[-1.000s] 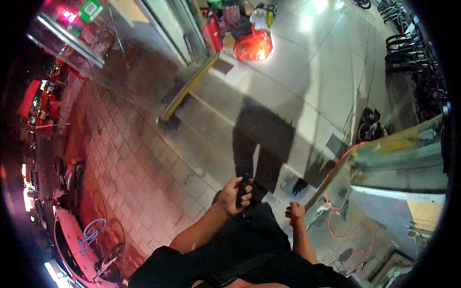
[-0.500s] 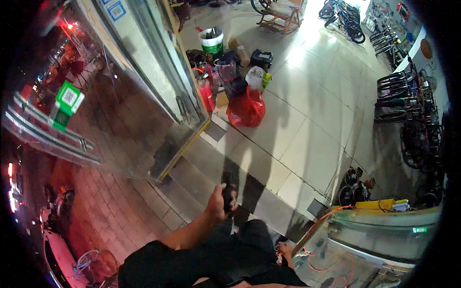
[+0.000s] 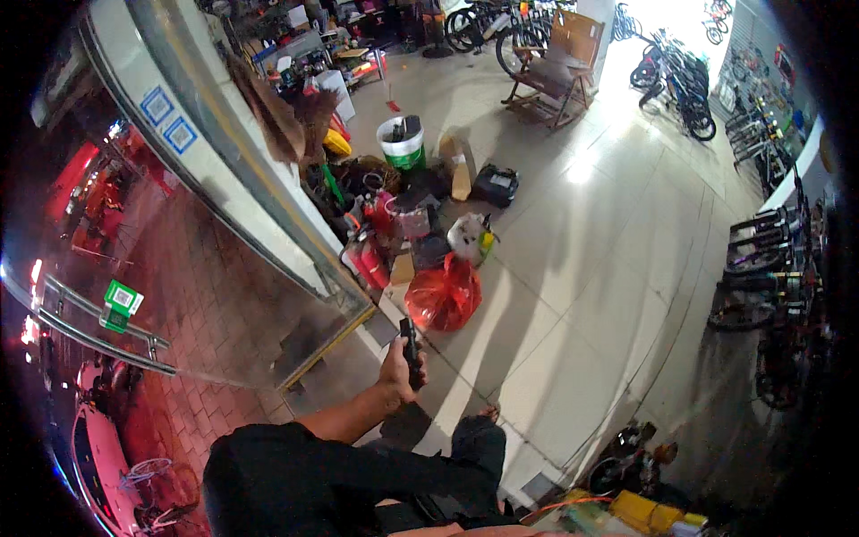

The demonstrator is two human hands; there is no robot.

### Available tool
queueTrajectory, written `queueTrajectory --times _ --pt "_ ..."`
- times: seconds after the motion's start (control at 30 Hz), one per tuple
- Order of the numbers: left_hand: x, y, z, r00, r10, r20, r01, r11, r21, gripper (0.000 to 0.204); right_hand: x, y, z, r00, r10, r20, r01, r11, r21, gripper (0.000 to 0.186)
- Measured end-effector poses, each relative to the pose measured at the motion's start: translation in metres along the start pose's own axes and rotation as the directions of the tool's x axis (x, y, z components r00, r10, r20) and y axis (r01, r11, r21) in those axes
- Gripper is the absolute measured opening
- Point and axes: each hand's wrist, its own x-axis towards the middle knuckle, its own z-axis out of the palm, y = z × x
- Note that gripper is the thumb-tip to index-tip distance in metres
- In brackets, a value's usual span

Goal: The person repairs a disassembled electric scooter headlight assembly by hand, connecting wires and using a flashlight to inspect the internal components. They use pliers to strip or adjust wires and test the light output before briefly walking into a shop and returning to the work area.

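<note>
My left hand (image 3: 403, 369) is closed around a slim black handheld object (image 3: 411, 349), held out in front of me over the tiled floor. Its exact kind is too dark to make out. Just beyond the hand, on the floor, sits a tied red plastic bag (image 3: 444, 295). A white plastic bag (image 3: 469, 238) and red fire extinguishers (image 3: 367, 259) stand close by. My right hand is outside the picture.
A glass door (image 3: 242, 295) stands along the left. Past the bags are a white-and-green bucket (image 3: 401, 143), a black case (image 3: 496, 185) and a wooden rocking chair (image 3: 557, 72). Bicycles (image 3: 769, 295) line the right; a yellow object (image 3: 644, 512) lies at lower right.
I have moved forward across the doorway, so the red bag is nearer. My left hand still grips the black object. My right hand has left the view.
</note>
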Motion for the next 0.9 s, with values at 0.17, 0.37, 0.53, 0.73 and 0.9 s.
queueTrajectory --times 0.17,0.37,0.53,0.73,0.9 --pt "0.009 0.022 0.101 1.0 0.018 0.019 -0.018 1.0 -0.021 0.035 0.013 -0.171 -0.06 0.998 -0.038 -0.046 0.047 0.976 0.212 0.02" --pt "0.072 0.051 0.194 0.995 -0.076 -0.057 0.062 0.974 -0.219 0.036 0.049 -0.419 -0.06 0.966 -0.111 0.232 0.021 0.933 0.359 0.015" --pt "0.176 0.06 0.28 0.992 -0.075 -0.098 0.051 0.974 -0.221 0.036 0.165 -0.52 -0.08 0.92 -0.165 0.355 0.099 0.975 0.197 0.021" --pt "0.334 0.097 0.416 0.997 -0.064 -0.03 0.059 0.987 -0.147 0.036 0.237 -0.656 -0.096 0.963 -0.173 0.205 0.224 0.94 -0.256 0.029" --pt "0.42 0.174 0.542 0.997 0.012 0.078 -0.001 0.99 -0.143 0.036 0.247 -0.814 -0.077 0.965 -0.189 0.181 0.238 0.923 -0.301 0.027"
